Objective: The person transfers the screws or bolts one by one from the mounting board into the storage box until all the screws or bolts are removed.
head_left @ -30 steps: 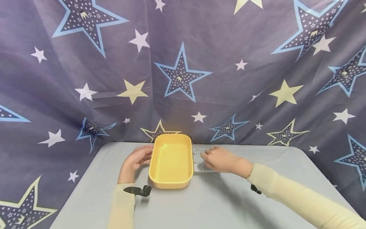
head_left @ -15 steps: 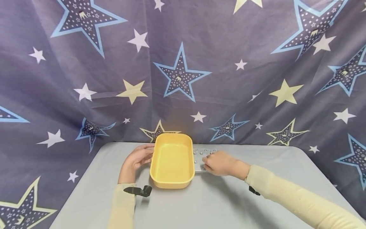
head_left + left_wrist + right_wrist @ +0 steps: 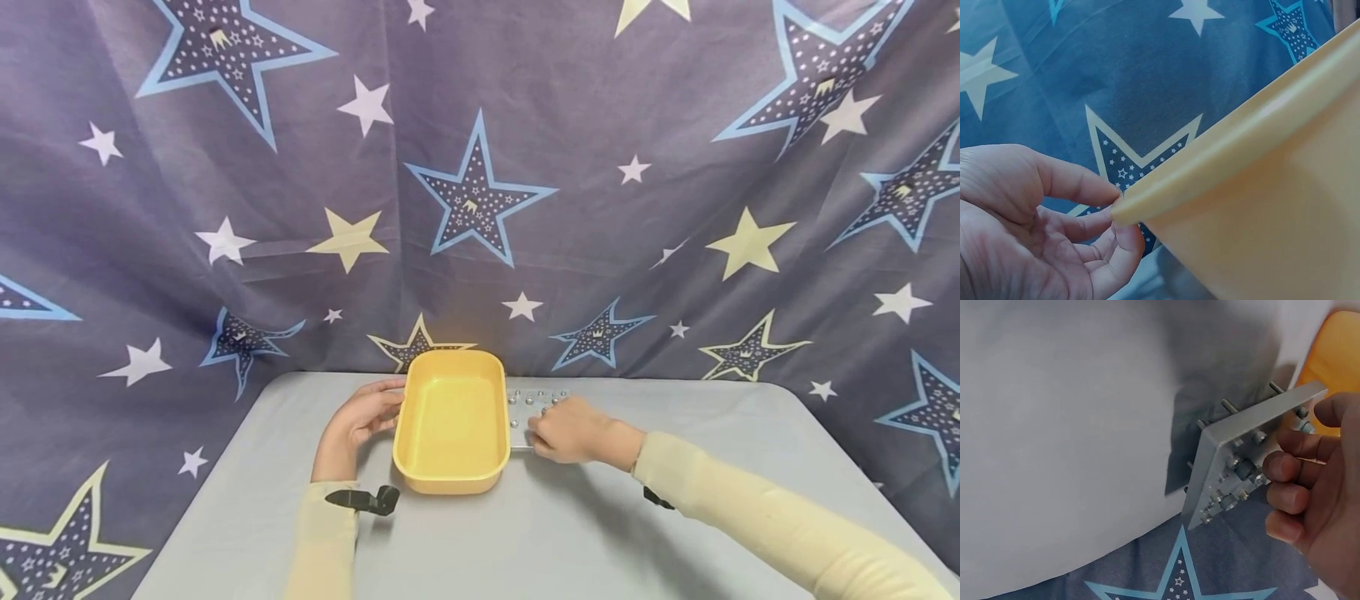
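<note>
A deep yellow plastic tray [image 3: 450,421] stands at the table's back. My left hand [image 3: 365,417] is at its left side; the left wrist view shows the thumb and fingers [image 3: 1116,253] pinching a corner of the rim [image 3: 1141,203]. To the right lies a thick silver metal plate [image 3: 1207,472], with several bolts [image 3: 1230,500] through it, their heads upward and shanks protruding beneath. My right hand [image 3: 581,431] is over the plate's right part. Its fingers [image 3: 1282,465] are curled, thumb and index finger around a bolt head [image 3: 1307,427]; the exact contact is partly hidden.
A pale grey cloth covers the table [image 3: 510,542]. Behind it hangs a purple-grey curtain [image 3: 585,217] with a star pattern. The tray's right wall stands against or very near the plate's left edge; its height hides that part. Dark wrist mounts [image 3: 363,500] sit on both sleeves.
My right hand has shifted slightly down and its fingers have drawn in, so more bolts along the plate's far edge show. The tray has shifted slightly right; my left hand stays beside it.
</note>
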